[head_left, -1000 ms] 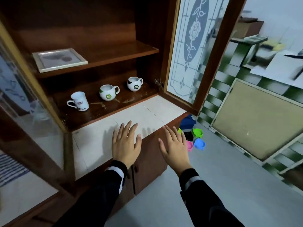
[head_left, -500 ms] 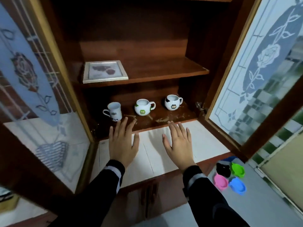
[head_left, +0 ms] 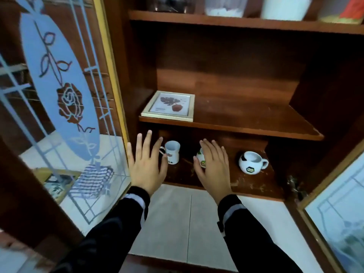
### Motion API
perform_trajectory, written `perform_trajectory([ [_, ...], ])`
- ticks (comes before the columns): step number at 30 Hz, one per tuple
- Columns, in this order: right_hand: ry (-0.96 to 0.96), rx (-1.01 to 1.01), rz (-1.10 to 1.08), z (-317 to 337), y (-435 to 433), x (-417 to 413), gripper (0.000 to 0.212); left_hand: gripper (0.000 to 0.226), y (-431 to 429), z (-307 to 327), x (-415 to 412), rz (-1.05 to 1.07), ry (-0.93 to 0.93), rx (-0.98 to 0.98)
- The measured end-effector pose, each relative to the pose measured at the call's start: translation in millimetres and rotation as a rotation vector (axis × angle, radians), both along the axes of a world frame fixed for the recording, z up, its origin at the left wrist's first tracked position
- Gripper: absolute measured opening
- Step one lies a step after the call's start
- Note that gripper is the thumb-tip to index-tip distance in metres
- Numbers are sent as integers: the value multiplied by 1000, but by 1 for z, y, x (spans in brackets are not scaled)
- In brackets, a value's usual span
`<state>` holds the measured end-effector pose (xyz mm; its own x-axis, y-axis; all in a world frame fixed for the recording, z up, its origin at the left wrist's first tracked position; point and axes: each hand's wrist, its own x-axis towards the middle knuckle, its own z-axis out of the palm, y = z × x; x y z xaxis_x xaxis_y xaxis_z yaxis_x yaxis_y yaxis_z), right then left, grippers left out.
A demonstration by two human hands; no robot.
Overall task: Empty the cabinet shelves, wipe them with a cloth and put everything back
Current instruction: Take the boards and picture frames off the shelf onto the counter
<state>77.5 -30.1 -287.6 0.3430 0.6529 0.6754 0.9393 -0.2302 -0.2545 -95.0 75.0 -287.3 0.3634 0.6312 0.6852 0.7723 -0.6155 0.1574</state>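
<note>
The wooden cabinet point(head_left: 226, 66) stands open ahead of both grips. Its left glass door point(head_left: 59, 95), etched with a rose, swings out to the left of the left grip point(head_left: 146, 166). The right glass door point(head_left: 338, 213) stands out to the right of the right grip point(head_left: 213, 168).

Below the wrists and dark sleeves point(head_left: 254, 233) lies the white tiled worktop point(head_left: 177, 223). The top shelf point(head_left: 236, 22), far above both grips, carries several containers cut off by the frame edge. The middle shelf point(head_left: 246, 119) runs just above the fingertips. The bottom shelf point(head_left: 246, 180), scuffed along its front edge, lies under the palms.

A light-framed picture point(head_left: 169, 106) of a leaf lies flat on the middle shelf, above the gap between the two grips. A striped cloth point(head_left: 92, 180) shows through the glass to the left of the left grip.

Three mugs stand upright on the bottom shelf. The tall white mug point(head_left: 173, 152) stands between the grips, its handle just beside the left thumb; whether they touch cannot be told. The round mug point(head_left: 201, 156) is largely hidden behind the right grip. The ball-patterned mug point(head_left: 251, 162) stands apart to the right of the right grip.

Both grips are spread flat, with fingers straight and holding nothing. The right one hovers over or against the round mug; contact cannot be told.
</note>
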Motion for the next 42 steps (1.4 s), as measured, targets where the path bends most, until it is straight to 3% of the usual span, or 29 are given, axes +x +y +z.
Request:
perform_trajectory([
  [12,-133,37,265,38,64,-11,55,59,6,17,-27,314,47,119],
  [20,-213,-154,179,60,103,-8,64,73,9,19,-29,423,95,58],
  [29,-208,-18,216,57,91,6,49,78,7,22,-23,455,136,33],
  [36,-178,106,25,58,83,4,42,79,8,31,-19,441,131,58],
  [40,-173,-25,114,68,100,-2,60,79,10,33,-19,450,128,49],
  [42,-178,-99,138,69,107,-2,60,79,12,32,-21,452,142,49],
])
